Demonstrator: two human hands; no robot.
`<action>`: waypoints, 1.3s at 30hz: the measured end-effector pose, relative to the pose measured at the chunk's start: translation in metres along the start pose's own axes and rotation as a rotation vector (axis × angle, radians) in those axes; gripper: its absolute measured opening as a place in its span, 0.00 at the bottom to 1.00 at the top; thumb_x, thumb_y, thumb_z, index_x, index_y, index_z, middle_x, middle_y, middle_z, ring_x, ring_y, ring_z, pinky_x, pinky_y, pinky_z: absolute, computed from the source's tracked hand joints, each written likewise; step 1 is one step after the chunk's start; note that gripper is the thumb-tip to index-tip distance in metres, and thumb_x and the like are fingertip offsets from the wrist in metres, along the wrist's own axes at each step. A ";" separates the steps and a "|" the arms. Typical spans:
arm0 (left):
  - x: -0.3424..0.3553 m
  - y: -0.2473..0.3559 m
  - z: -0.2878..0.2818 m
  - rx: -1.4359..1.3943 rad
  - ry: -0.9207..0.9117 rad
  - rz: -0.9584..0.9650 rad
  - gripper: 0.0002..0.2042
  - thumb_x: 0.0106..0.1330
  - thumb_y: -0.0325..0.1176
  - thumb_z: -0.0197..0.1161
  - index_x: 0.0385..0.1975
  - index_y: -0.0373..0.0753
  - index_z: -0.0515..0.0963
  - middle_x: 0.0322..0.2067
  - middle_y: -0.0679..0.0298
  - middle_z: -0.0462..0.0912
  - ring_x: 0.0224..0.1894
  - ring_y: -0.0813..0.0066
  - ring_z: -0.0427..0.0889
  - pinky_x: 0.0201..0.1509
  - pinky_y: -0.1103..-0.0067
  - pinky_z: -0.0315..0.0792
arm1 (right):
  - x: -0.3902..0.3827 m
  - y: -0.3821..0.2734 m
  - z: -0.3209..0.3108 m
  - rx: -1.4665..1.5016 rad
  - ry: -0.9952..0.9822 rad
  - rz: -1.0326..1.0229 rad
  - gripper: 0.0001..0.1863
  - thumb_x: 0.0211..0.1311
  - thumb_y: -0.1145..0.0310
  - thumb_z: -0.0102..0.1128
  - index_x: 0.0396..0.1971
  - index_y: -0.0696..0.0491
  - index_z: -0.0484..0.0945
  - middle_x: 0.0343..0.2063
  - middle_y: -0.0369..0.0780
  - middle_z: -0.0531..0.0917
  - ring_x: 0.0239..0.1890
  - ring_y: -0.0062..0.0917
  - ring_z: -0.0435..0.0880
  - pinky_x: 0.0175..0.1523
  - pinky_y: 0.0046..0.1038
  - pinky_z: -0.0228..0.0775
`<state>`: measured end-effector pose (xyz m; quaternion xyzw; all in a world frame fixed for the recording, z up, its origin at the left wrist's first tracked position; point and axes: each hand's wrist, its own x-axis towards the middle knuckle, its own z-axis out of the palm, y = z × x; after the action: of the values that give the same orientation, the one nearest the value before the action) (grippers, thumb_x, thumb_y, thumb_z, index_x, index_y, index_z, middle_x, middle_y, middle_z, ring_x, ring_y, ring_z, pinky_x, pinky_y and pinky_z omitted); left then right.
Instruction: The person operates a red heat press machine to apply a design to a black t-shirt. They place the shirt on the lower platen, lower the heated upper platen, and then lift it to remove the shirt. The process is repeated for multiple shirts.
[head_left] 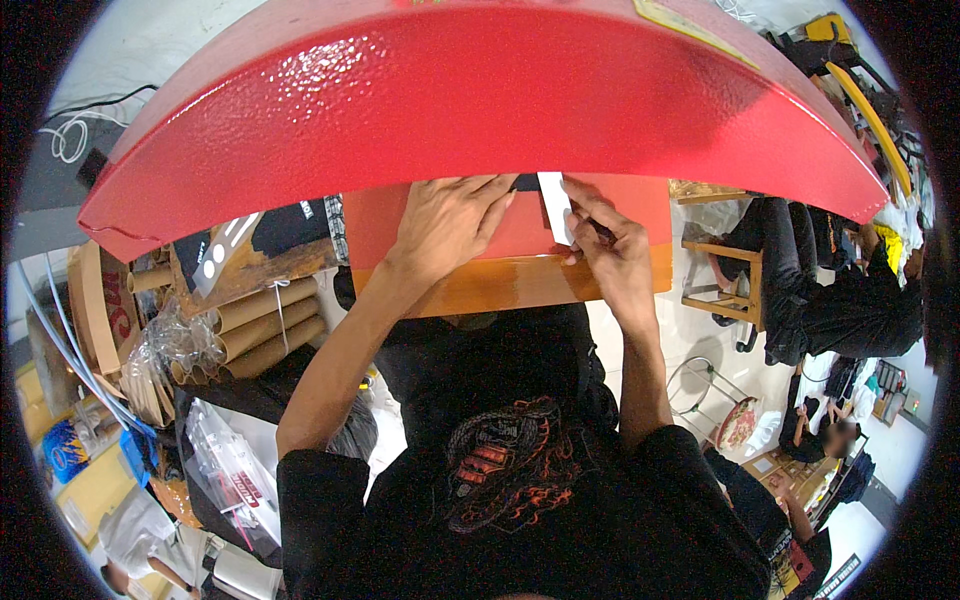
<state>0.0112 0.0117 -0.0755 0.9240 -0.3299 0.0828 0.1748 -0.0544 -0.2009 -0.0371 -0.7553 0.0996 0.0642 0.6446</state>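
My left hand [452, 222] lies flat on a red-topped work surface [510, 238], its fingers reaching forward until the overhanging red panel partly hides them. To its right, a narrow white strip [555, 212] runs front to back. My right hand [612, 245] grips the strip's right edge with bent fingers and thumb. Between the two hands a small dark piece [525, 183] shows under the panel's edge; most of it is hidden, so its kind cannot be told.
A large curved red panel [480, 100] hangs over the work. Wood [520, 288] edges the front. Dark printed sheets [270, 235] and cardboard tubes [265, 315] lie left. A wooden stool [725, 285], a round-seated stool [735, 420] and several people are right.
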 end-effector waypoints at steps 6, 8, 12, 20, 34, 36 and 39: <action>-0.001 0.000 0.000 -0.003 -0.011 0.005 0.23 0.71 0.40 0.58 0.66 0.51 0.73 0.66 0.73 0.74 0.66 0.55 0.66 0.74 0.51 0.51 | 0.001 0.002 0.002 -0.088 0.022 0.016 0.17 0.71 0.79 0.53 0.58 0.61 0.78 0.50 0.41 0.83 0.32 0.16 0.82 0.38 0.19 0.82; -0.001 0.001 -0.001 0.003 0.003 0.010 0.23 0.71 0.40 0.58 0.66 0.51 0.73 0.66 0.73 0.74 0.66 0.55 0.66 0.73 0.51 0.52 | 0.001 0.002 0.002 -0.095 0.026 0.009 0.17 0.71 0.79 0.53 0.58 0.61 0.78 0.48 0.41 0.83 0.33 0.17 0.84 0.37 0.19 0.82; 0.001 0.002 -0.003 0.099 0.124 0.060 0.18 0.71 0.41 0.57 0.57 0.46 0.81 0.55 0.71 0.83 0.59 0.68 0.74 0.67 0.61 0.61 | 0.002 0.003 0.001 -0.099 0.006 0.035 0.18 0.71 0.78 0.53 0.58 0.60 0.78 0.49 0.41 0.83 0.34 0.17 0.85 0.36 0.19 0.82; 0.001 0.002 -0.001 0.022 -0.004 -0.004 0.21 0.70 0.40 0.59 0.64 0.50 0.75 0.65 0.75 0.75 0.65 0.57 0.67 0.72 0.52 0.54 | 0.003 0.005 0.001 -0.106 0.019 -0.001 0.18 0.71 0.78 0.54 0.59 0.60 0.78 0.48 0.40 0.83 0.31 0.17 0.84 0.36 0.19 0.82; 0.000 0.000 0.001 -0.002 0.038 0.015 0.20 0.70 0.40 0.60 0.62 0.48 0.77 0.63 0.73 0.77 0.63 0.58 0.70 0.70 0.54 0.57 | 0.003 0.003 0.002 -0.080 0.010 0.032 0.18 0.71 0.79 0.53 0.59 0.61 0.77 0.32 0.37 0.81 0.28 0.16 0.82 0.37 0.20 0.83; -0.001 0.000 0.000 -0.005 0.055 0.017 0.20 0.69 0.40 0.61 0.60 0.48 0.78 0.59 0.71 0.79 0.60 0.59 0.72 0.67 0.55 0.60 | 0.004 0.002 0.002 -0.110 0.023 0.037 0.18 0.71 0.79 0.53 0.59 0.60 0.77 0.31 0.37 0.81 0.28 0.16 0.81 0.38 0.20 0.83; 0.000 0.000 -0.001 -0.033 0.085 0.008 0.16 0.68 0.40 0.61 0.53 0.46 0.82 0.52 0.66 0.84 0.53 0.61 0.78 0.61 0.59 0.68 | 0.005 0.001 0.002 -0.164 0.025 0.012 0.17 0.70 0.78 0.54 0.57 0.61 0.79 0.33 0.39 0.84 0.30 0.16 0.82 0.37 0.21 0.81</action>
<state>0.0111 0.0123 -0.0750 0.9153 -0.3271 0.1170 0.2037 -0.0497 -0.1994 -0.0393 -0.8056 0.1067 0.0665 0.5790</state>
